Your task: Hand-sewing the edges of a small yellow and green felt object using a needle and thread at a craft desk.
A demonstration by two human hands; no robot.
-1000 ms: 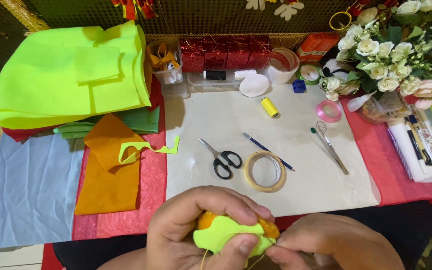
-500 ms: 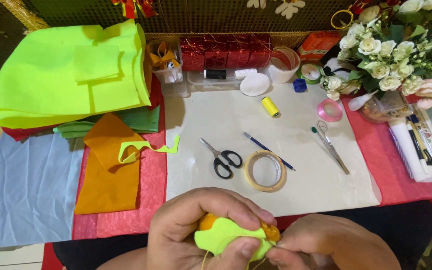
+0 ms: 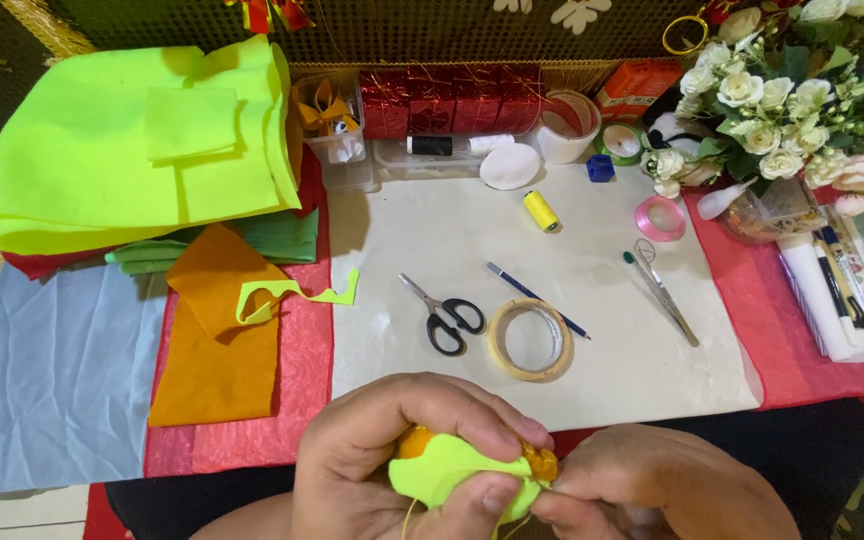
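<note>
My left hand (image 3: 392,450) grips a small neon-green and orange felt piece (image 3: 452,470) at the bottom of the view, fingers curled over its top. My right hand (image 3: 662,485) pinches at the piece's right edge, where orange felt shows. A thin yellow thread hangs below the piece. Whether a needle is in the right fingers cannot be told. Both hands sit just in front of the white work mat (image 3: 602,350).
On the mat lie black-handled scissors (image 3: 444,320), a tape roll (image 3: 530,340), a blue pencil (image 3: 537,298), tweezers (image 3: 664,290), a yellow thread spool (image 3: 540,211) and pink ribbon (image 3: 660,218). Neon-green felt (image 3: 142,150) and orange felt (image 3: 212,340) lie left. Flowers (image 3: 792,110) stand right.
</note>
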